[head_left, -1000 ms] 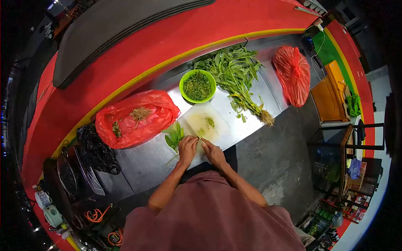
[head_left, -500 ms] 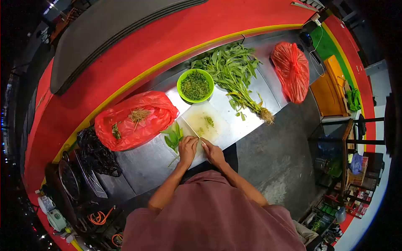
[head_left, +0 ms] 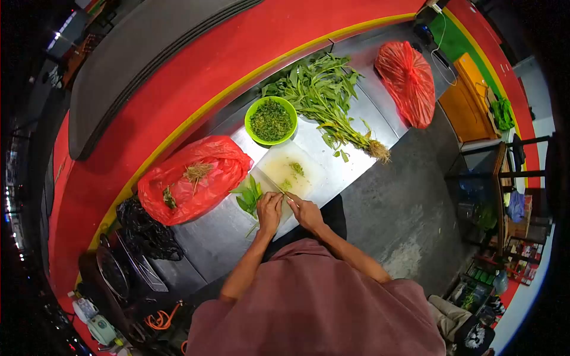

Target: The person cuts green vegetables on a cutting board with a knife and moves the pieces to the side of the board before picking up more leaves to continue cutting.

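Note:
My right hand (head_left: 306, 213) is closed round the handle of a knife (head_left: 274, 183), whose thin blade points up and left across a pale cutting board (head_left: 312, 173). Beside it, my left hand (head_left: 270, 212) presses down on leafy green stems (head_left: 249, 197); their leaves stick out to its left, and its fingertips are close to the blade. Small heaps of chopped greens (head_left: 296, 169) lie on the board to the right of the knife. Just beyond the board stands a lime-green bowl (head_left: 247, 126) filled with finely chopped greens. My fingers partly hide the knife handle and the stems.
A large bunch of leafy greens with roots (head_left: 332, 110) lies behind the board on the metal table (head_left: 371, 115). An open red plastic bag (head_left: 225, 160) holding root trimmings is at left, near a black bag (head_left: 148, 228). A tied red bag (head_left: 407, 83) sits at far right.
The view has turned and shifted slightly. Both hands stay together at the board's near edge, the left on the stems and the right on the knife.

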### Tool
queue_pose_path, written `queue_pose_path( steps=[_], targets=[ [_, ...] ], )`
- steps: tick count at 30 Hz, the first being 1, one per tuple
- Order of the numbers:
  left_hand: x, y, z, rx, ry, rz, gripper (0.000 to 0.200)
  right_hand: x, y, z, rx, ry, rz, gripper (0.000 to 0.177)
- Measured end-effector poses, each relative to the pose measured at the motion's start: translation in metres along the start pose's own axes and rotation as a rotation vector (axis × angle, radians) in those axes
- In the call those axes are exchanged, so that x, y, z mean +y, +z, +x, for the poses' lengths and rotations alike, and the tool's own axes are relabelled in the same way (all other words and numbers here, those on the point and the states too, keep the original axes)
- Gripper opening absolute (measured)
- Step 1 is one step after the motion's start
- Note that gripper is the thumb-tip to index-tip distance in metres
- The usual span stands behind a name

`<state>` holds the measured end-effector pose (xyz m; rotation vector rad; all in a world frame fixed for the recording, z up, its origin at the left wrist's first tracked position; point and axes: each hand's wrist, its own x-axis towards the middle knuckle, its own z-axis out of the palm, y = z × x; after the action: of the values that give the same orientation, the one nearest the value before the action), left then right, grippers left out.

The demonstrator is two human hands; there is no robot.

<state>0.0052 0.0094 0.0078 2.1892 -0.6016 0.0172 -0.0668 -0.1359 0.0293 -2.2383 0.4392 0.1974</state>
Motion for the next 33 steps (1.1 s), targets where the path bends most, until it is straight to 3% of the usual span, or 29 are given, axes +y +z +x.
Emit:
queue_pose_path(
  steps=[3, 6, 33],
  targets=[
    [-0.002, 0.003, 0.001, 0.005, -0.037, 0.002, 0.011, -0.009, -0.012, -0.008, -0.038, 0.077, 0.010, 0.040],
    [0.001, 0.000, 0.001, -0.010, -0.010, -0.009, 0.013, -0.001, -0.007, -0.011, 0.039, -0.033, 0.029, 0.039],
    [-0.010, 0.001, 0.002, -0.021, 0.061, -0.009, 0.010, -0.003, -0.007, -0.007, -0.038, 0.034, 0.015, 0.043]
  ],
)
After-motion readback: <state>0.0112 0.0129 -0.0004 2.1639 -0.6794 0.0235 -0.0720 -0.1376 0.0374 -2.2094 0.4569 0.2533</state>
